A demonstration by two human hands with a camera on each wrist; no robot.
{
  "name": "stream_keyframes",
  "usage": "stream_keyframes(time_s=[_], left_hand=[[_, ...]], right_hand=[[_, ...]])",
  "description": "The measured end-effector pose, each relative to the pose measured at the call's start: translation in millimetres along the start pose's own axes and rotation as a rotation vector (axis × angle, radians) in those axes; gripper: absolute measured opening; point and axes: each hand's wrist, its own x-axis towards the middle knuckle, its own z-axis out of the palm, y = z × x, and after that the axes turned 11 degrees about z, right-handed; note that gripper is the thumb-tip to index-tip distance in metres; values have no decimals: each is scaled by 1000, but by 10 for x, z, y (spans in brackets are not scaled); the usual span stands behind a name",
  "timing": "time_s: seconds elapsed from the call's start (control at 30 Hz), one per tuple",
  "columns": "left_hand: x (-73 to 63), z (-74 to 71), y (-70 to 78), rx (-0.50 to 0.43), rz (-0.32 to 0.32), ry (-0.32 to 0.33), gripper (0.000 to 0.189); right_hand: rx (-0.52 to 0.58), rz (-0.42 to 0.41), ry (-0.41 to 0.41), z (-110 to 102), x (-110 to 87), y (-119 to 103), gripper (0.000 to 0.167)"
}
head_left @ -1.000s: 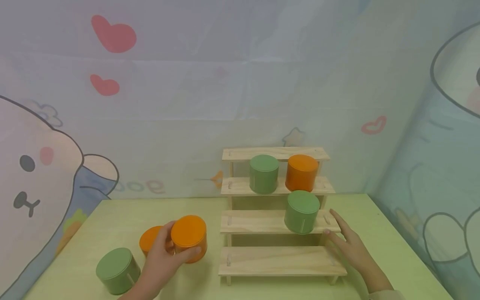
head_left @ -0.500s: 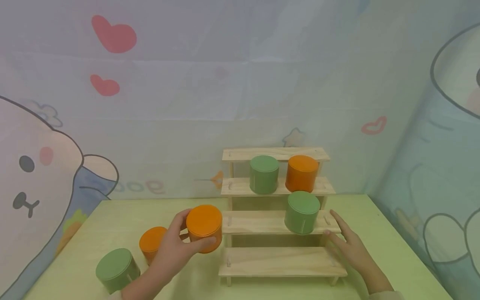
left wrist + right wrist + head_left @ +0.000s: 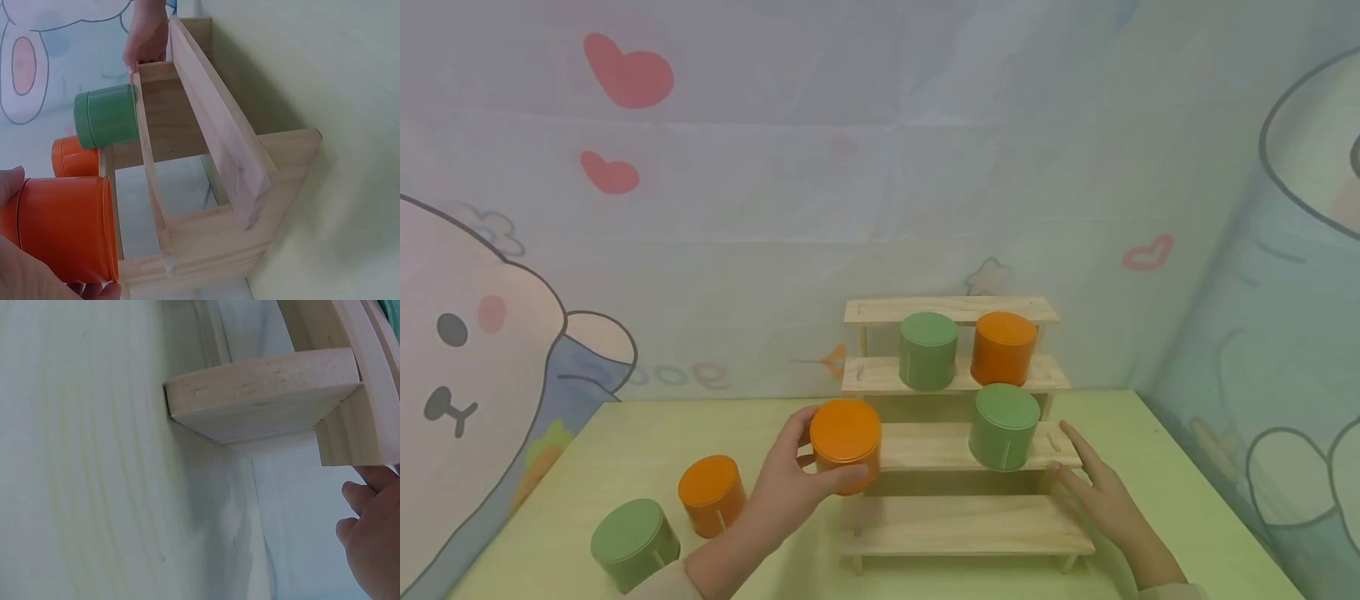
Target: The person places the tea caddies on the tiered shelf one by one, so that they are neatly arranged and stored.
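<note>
Evidently, your left hand [image 3: 793, 473] pinches an orange canister [image 3: 847, 442] by the wooden rack [image 3: 966, 523], left end.
Thumb opposes fingers, presumably to hold it upright; your right hand [image 3: 1101, 492] spreads thumb and forefinger at the rack's other end, likely steadying it; whether they pinch, you cannot tell. A green canister [image 3: 1003, 429] obstructs the right of the second-lowest tier [image 3: 928, 446]; two upper canisters [image 3: 928, 352] stand behind, two lower canisters [image 3: 711, 497] beside your left forearm [image 3: 726, 557].
</note>
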Motion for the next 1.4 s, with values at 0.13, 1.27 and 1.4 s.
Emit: stream_keyframes(time_s=[0.13,1.27,1.4], left_hand=[[50,86,-5,-15,34,-5,76],[397,746,-105,-127,71,-47,71],[408,801,-119,-131,53,-53,70]], right_hand=[[4,-3,1,5,-6,-8,66],[-6,-11,10,6,4,13,65],[1,-9,10,3,4,14,65]])
